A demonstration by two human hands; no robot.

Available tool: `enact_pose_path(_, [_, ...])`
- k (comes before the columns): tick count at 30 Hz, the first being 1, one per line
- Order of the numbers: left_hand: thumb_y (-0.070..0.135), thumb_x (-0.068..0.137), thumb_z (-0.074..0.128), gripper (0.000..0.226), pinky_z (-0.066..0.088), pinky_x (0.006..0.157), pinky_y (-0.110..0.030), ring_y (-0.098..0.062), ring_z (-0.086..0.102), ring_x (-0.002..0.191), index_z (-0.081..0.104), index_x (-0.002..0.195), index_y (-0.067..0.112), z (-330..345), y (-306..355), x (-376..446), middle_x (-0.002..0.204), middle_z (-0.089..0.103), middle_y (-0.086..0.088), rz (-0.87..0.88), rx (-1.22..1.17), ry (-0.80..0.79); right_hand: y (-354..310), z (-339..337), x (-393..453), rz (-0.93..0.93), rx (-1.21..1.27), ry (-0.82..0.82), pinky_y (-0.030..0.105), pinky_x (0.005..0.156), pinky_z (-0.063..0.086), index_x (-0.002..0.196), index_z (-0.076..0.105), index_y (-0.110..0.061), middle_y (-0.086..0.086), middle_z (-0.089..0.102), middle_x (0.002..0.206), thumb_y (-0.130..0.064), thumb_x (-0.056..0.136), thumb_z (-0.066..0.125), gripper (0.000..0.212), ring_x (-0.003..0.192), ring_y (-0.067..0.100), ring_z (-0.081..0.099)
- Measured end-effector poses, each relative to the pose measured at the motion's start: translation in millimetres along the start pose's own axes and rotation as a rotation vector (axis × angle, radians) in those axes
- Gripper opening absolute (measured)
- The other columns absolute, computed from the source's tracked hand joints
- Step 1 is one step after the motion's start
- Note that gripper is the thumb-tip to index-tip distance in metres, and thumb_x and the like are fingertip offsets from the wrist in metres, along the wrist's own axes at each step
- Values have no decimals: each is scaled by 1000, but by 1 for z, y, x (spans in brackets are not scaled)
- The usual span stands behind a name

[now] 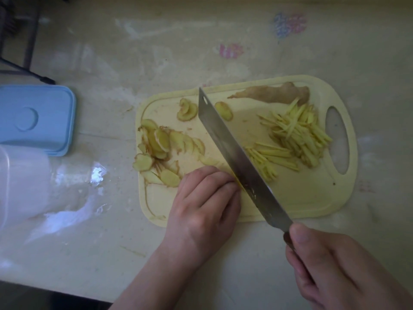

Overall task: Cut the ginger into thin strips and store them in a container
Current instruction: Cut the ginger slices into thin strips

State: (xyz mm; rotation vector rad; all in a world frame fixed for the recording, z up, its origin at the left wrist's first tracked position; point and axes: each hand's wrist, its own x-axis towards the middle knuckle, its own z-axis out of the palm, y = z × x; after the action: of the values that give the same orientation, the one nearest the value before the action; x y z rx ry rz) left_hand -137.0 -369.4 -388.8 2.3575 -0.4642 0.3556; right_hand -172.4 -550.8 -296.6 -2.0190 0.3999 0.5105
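Dim, greenish light all over, soft and grainy. Glare pools white on the glossy counter (96,175) at left, beside the washed-out container (20,182). Knife (234,153) blade catches a dull sheen. Corners darken and bend; the right hand (339,269) looms large and soft.

Tabletop and its surroundings

A pale, glossy table (156,52) fills the view, its clear cover catching light patches at the left. Faded flower prints show through: a pink one (230,50) and, farther right, a blue-and-pink one (289,24). At the top left corner stands a dark frame (20,39), with a thin black bar (29,71) slanting across the table edge.
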Motion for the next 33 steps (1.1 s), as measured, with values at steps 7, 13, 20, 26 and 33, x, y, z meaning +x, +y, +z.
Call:
enact_pose_path(7, [0, 87, 76, 4, 53, 78, -43, -29, 67, 90, 76, 84, -2, 0, 0, 1, 93, 73, -10, 1, 15, -18, 2, 0, 3, 40, -114, -94, 36, 47, 39, 70, 48, -19, 2, 45, 45, -104, 70, 14, 92, 41, 11, 48])
enact_pose_path(13, [3, 88, 75, 5, 53, 79, -43, -28, 67, 89, 77, 85, 0, 2, 2, 1, 93, 73, -8, -3, 31, -10, 5, 0, 0, 31, -88, -65, 38, 45, 39, 75, 49, -15, 10, 51, 51, -104, 70, 19, 94, 39, 15, 47])
enact_pose_path(20, [2, 89, 74, 7, 53, 78, -43, -28, 69, 88, 77, 83, 0, 2, 3, 2, 91, 73, -7, -25, 2, -6, 3, 2, 1, 13, -69, -33, 31, 40, 41, 80, 59, -20, 5, 55, 46, -100, 77, 23, 87, 34, 10, 52])
enact_pose_path(26, [-2, 87, 74, 3, 54, 78, -41, -28, 67, 89, 77, 86, -2, 2, 3, -2, 93, 73, -10, -15, 20, -9, 6, 6, 4, 28, -79, -98, 34, 50, 41, 83, 52, -20, 7, 54, 57, -105, 69, 15, 94, 43, 13, 50])
enact_pose_path(33, [5, 91, 72, 8, 52, 75, -38, -25, 65, 87, 79, 95, 3, 3, -3, -6, 105, 74, -5, 39, 77, -55, 7, 8, 19, -18, -138, -173, 29, 56, 38, 68, 51, -24, -8, 54, 54, -104, 64, 1, 95, 53, 10, 52])
